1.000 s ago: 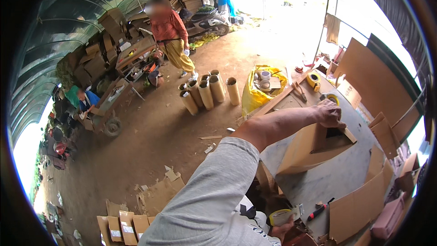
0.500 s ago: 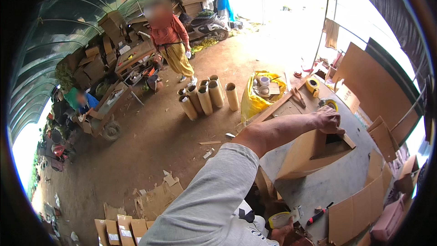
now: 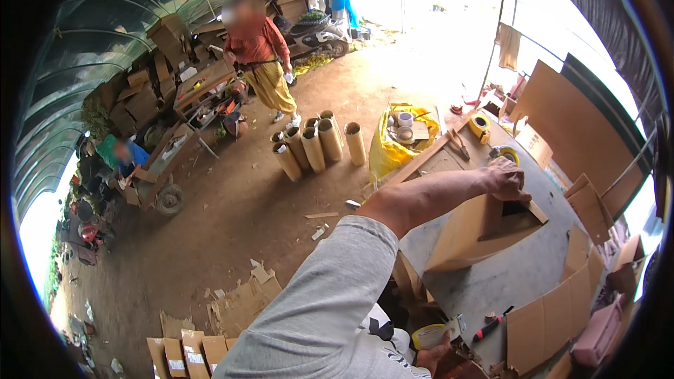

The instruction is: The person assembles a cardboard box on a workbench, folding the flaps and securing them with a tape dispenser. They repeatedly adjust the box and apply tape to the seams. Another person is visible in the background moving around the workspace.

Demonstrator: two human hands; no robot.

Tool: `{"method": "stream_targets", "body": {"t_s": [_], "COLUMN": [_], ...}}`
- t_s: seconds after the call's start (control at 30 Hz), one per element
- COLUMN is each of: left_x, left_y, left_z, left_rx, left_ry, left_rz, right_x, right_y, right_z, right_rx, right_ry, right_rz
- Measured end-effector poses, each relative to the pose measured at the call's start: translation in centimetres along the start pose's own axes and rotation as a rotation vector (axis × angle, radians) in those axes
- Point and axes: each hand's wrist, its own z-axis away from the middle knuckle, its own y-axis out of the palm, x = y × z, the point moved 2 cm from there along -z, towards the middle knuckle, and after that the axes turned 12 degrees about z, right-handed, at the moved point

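My left arm, in a grey sleeve, stretches across to a brown cardboard box on the grey-topped table. My left hand is closed over the box's upper edge, beside a dark opening; some fingers are hidden. Low in the view, near the table's front edge, my right hand grips a tape dispenser with a yellowish roll, partly hidden by my body. A red-and-black hand tool lies on the tabletop close to the dispenser. Just beyond my left hand is a roll of tape.
Cut cardboard covers the table's near right. Pliers and a yellow tape roll lie at its far end. Beside it stands a yellow sack. Several brown tubes stand on the floor, near a person in red.
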Motion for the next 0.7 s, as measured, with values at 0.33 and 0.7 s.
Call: {"method": "stream_targets", "body": {"t_s": [0.33,0.7], "left_x": [-0.4,0.1], "left_y": [-0.1,-0.1], "left_z": [0.2,0.7], "left_rx": [0.005,0.0], "left_ry": [0.0,-0.002], "left_rz": [-0.035,-0.042], "right_x": [-4.1,-4.5], "right_y": [-4.0,-4.0], "right_z": [-4.8,-1.5], "right_rx": [0.049,0.097], "right_ry": [0.027,-0.358], "right_rz": [-0.033,0.208]}}
